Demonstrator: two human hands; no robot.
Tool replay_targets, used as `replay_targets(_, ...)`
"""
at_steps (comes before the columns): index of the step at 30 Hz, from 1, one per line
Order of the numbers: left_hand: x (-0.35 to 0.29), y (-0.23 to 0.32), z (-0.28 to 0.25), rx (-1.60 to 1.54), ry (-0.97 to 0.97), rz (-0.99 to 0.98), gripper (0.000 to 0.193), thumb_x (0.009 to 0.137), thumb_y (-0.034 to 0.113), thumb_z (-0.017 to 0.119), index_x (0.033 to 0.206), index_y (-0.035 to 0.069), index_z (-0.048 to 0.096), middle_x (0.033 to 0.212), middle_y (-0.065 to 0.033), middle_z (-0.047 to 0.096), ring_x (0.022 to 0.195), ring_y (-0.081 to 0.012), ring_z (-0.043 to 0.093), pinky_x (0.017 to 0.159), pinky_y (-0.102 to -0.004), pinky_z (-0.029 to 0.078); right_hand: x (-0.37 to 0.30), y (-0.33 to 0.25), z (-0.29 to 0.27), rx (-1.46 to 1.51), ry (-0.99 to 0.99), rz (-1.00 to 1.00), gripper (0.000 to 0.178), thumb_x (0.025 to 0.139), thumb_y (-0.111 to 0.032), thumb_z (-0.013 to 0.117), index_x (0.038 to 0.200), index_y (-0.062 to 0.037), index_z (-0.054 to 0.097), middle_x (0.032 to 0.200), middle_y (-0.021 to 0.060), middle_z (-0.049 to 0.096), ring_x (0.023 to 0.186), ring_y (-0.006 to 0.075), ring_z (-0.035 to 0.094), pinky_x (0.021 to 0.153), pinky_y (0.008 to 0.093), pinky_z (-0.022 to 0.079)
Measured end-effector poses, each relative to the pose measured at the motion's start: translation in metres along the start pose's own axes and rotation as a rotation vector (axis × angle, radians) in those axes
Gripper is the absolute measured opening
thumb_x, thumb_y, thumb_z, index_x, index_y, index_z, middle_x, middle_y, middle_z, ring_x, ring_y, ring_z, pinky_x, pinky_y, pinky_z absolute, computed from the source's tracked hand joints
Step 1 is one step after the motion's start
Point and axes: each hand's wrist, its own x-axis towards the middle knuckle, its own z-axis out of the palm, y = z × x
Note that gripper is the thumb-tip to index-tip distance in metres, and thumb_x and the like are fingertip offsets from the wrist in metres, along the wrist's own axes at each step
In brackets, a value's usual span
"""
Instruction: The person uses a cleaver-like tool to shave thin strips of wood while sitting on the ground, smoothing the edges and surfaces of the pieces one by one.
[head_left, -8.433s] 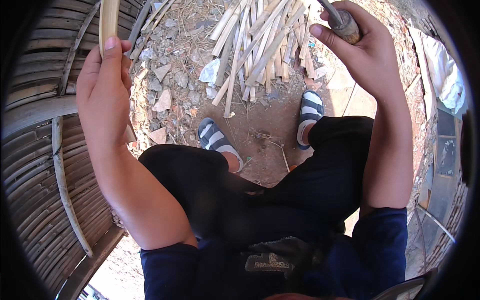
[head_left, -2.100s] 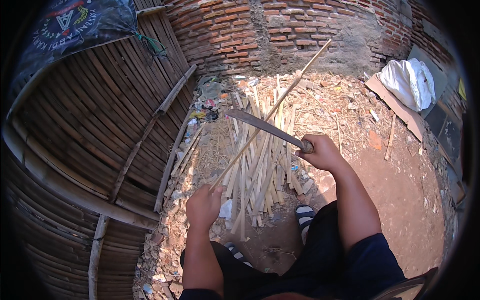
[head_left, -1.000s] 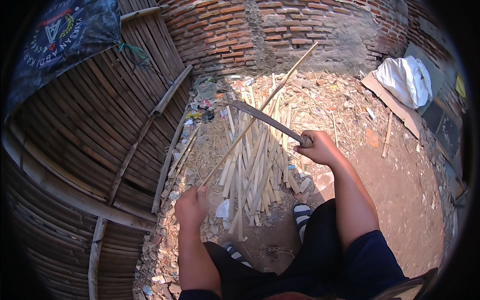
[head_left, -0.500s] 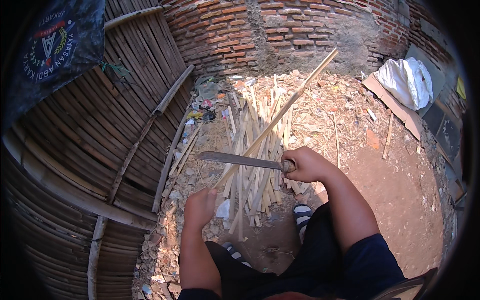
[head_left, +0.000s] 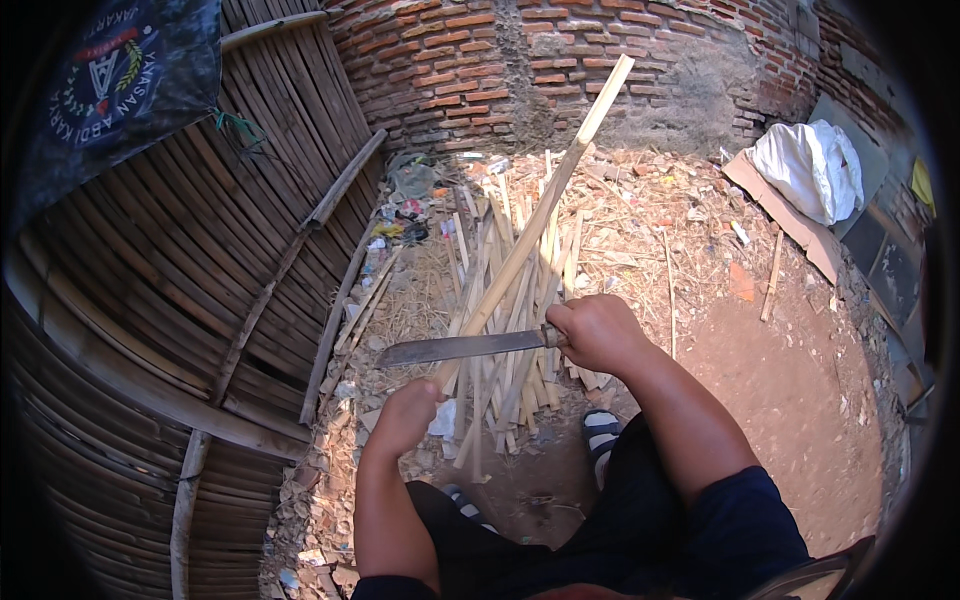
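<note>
A machete [head_left: 462, 346] with a dark, worn blade is in my right hand [head_left: 603, 334], the fingers wrapped round its handle. Its blade points left and lies across a long pale bamboo strip [head_left: 528, 240]; whether it touches the strip or cuts into it I cannot tell. My left hand [head_left: 404, 415] is closed on the near, lower end of that strip. From there the strip slants up and away to the right, its far end raised before the brick wall. Under it lies a heap of split bamboo strips [head_left: 520, 375] on the ground.
A slatted bamboo wall [head_left: 250, 190] with a dark banner [head_left: 120, 90] stands at the left, a brick wall [head_left: 600, 80] at the back. White sack [head_left: 815, 170] and cardboard [head_left: 780, 215] lie at the far right. Litter and rubble cover the ground beyond my sandalled feet [head_left: 602, 432].
The bamboo strip has turned to show a broader face, and its far end has swung up and left. Both hands stay closed; the machete has shifted slightly left and its tip lower.
</note>
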Motion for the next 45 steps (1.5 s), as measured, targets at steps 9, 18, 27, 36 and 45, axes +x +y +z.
replay_targets(9, -0.013, 0.026, 0.006, -0.177, -0.044, -0.116, 0.038, 0.112, 0.04, 0.049, 0.09, 0.011, 0.06, 0.066, 0.0061, 0.042, 0.058, -0.0067, 0.035, 0.053, -0.024, 0.027, 0.003, 0.057, 0.008, 0.168, 0.265, 0.383, 0.018, 0.084, -0.019, 0.074, 0.097, -0.0088, 0.066, 0.087, 0.0154, 0.071, 0.082, 0.0381, 0.07, 0.071, 0.0504, 0.055)
replay_targets(18, -0.019, 0.032, 0.0, -0.341, -0.219, -0.14, 0.037, 0.111, 0.04, 0.049, 0.091, 0.011, 0.058, 0.063, 0.0056, 0.039, 0.051, -0.0071, 0.029, 0.048, -0.0251, 0.023, 0.007, 0.026, 0.005, 0.067, 0.32, -0.077, 0.019, 0.075, -0.014, 0.075, 0.084, -0.0099, 0.059, 0.072, 0.0089, 0.063, 0.07, 0.034, 0.067, 0.062, 0.047, 0.053)
replay_targets(27, -0.017, 0.032, 0.006, -0.269, -0.141, -0.166, 0.038, 0.112, 0.042, 0.047, 0.091, 0.011, 0.057, 0.063, 0.0048, 0.039, 0.05, -0.0073, 0.029, 0.047, -0.0252, 0.022, 0.001, 0.04, 0.004, 0.161, 0.214, 0.181, 0.02, 0.081, -0.017, 0.075, 0.097, -0.0102, 0.066, 0.081, 0.014, 0.069, 0.08, 0.0371, 0.07, 0.071, 0.0489, 0.056)
replay_targets(36, -0.019, 0.038, 0.001, -0.3, -0.201, -0.235, 0.035, 0.111, 0.036, 0.049, 0.092, 0.009, 0.06, 0.076, 0.0047, 0.048, 0.065, -0.007, 0.041, 0.057, -0.0245, 0.033, 0.005, 0.048, 0.004, 0.205, 0.191, 0.203, 0.019, 0.081, -0.017, 0.075, 0.096, -0.0082, 0.067, 0.08, 0.0154, 0.069, 0.081, 0.0382, 0.07, 0.072, 0.0495, 0.054)
replay_targets(45, -0.013, 0.033, 0.009, -0.234, -0.15, -0.18, 0.036, 0.111, 0.036, 0.049, 0.09, 0.008, 0.06, 0.076, 0.0039, 0.049, 0.067, -0.0076, 0.042, 0.06, -0.0246, 0.035, -0.001, 0.03, 0.005, 0.141, 0.22, 0.12, 0.019, 0.08, -0.02, 0.077, 0.087, -0.0093, 0.063, 0.078, 0.0125, 0.067, 0.076, 0.0361, 0.069, 0.068, 0.0491, 0.054)
